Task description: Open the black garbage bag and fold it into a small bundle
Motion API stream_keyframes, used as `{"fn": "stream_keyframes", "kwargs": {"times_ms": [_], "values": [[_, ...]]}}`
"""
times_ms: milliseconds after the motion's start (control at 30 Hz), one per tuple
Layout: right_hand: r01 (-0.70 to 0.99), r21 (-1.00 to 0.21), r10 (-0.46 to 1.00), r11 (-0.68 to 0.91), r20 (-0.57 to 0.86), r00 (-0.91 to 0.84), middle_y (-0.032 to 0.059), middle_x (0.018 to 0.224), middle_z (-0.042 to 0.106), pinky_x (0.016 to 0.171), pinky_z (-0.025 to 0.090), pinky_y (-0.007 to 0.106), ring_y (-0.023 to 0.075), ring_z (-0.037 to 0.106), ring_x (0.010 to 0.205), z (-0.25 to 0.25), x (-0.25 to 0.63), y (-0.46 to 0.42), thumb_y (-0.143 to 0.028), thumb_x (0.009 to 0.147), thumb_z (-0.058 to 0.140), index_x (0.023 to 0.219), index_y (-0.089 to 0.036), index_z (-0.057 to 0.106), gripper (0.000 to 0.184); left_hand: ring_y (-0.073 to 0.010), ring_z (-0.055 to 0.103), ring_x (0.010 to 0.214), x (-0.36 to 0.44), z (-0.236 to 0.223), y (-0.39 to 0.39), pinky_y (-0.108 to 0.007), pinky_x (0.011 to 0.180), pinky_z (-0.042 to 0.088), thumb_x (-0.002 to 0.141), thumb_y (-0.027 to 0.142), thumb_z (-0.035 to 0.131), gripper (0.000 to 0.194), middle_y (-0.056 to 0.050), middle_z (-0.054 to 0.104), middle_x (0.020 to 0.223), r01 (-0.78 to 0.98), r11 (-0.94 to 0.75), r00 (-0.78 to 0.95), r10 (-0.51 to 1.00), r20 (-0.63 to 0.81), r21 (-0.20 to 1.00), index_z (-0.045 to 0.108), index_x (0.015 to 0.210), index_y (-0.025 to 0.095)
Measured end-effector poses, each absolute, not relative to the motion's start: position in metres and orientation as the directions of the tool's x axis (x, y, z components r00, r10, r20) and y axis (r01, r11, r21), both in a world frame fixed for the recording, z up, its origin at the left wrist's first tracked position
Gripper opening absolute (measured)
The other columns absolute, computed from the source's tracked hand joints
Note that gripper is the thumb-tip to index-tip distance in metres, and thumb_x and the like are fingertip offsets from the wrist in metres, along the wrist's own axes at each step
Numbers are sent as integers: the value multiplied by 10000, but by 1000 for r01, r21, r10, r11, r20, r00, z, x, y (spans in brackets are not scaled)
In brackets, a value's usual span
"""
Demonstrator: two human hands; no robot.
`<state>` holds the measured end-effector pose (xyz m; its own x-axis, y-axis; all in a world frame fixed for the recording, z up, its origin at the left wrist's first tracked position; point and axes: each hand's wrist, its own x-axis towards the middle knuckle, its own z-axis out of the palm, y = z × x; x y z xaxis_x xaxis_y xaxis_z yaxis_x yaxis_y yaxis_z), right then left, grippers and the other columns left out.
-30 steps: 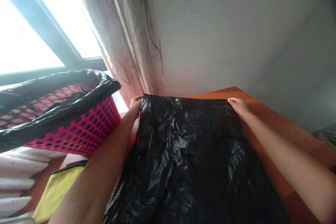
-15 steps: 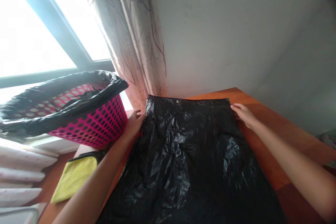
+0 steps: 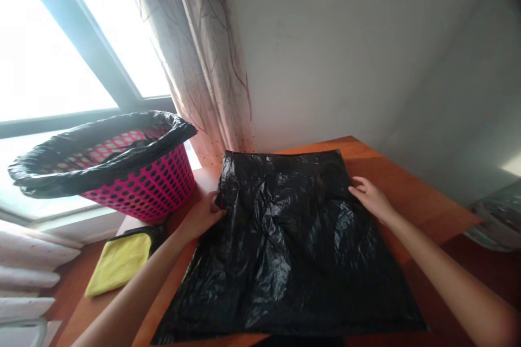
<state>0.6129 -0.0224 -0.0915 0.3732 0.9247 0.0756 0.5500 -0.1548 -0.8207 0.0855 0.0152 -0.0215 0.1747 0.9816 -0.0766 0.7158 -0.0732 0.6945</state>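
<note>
A shiny black plastic garbage bag (image 3: 280, 238) lies spread flat and creased on the wooden table, its narrower end toward the wall. My left hand (image 3: 202, 216) is at its left edge, fingers curled and thumb against the plastic, pinching the side. Across from it, my right hand (image 3: 369, 197) has its thumb and fingertips closed on the right edge, a little below the far corner. The bag's near edge lies in front of me.
Left of the bag stands a pink perforated basket (image 3: 163, 179) with a black liner folded over its rim. A folded yellow cloth (image 3: 119, 263) lies below it. The wooden table (image 3: 407, 184) reaches the wall beside the curtain (image 3: 207, 59). A clear plastic-looking item (image 3: 496, 222) is at right.
Both my hands have slid nearer to me along the bag's side edges. The bag's near edge has come into view, and the camera view has shifted slightly.
</note>
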Motion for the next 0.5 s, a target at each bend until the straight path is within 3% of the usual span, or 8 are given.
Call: {"fn": "stream_keyframes", "kwargs": {"times_ms": [100, 333, 467, 500], "values": [[599, -792, 924, -116, 134, 357, 62, 919, 752, 790, 531, 357, 257, 716, 881, -97, 614, -22, -413, 782, 637, 1223, -220, 602, 483, -248, 682, 752, 86, -23, 20, -321, 680, 495, 739, 437, 576, 724, -21, 699, 785, 792, -138, 241, 966, -97, 595, 465, 1378, 116], [638, -768, 926, -61, 195, 323, 61, 902, 748, 756, 527, 332, 238, 720, 844, -101, 611, -23, -382, 803, 610, 1188, -209, 597, 422, -316, 675, 930, 71, 0, 40, -383, 806, 503, 848, 423, 467, 670, -117, 696, 927, 909, -63, 78, 997, -19, 411, 424, 1393, 37], [711, -703, 940, -1, 242, 241, 50, 831, 751, 721, 543, 316, 227, 727, 787, -99, 612, -26, -389, 848, 579, 1136, -212, 624, 341, -382, 568, 1172, 110, 26, 15, -466, 933, 440, 919, 334, 400, 547, -196, 617, 1216, 957, -118, 92, 990, 106, 264, 436, 1409, 96], [744, -668, 935, -3, 263, 239, 56, 826, 753, 710, 549, 320, 228, 728, 768, -99, 615, -26, -392, 862, 562, 1122, -203, 631, 328, -374, 563, 1177, 127, 31, 0, -467, 935, 439, 944, 322, 377, 507, -192, 594, 1275, 965, -211, 186, 969, 164, 155, 451, 1404, 124]]}}
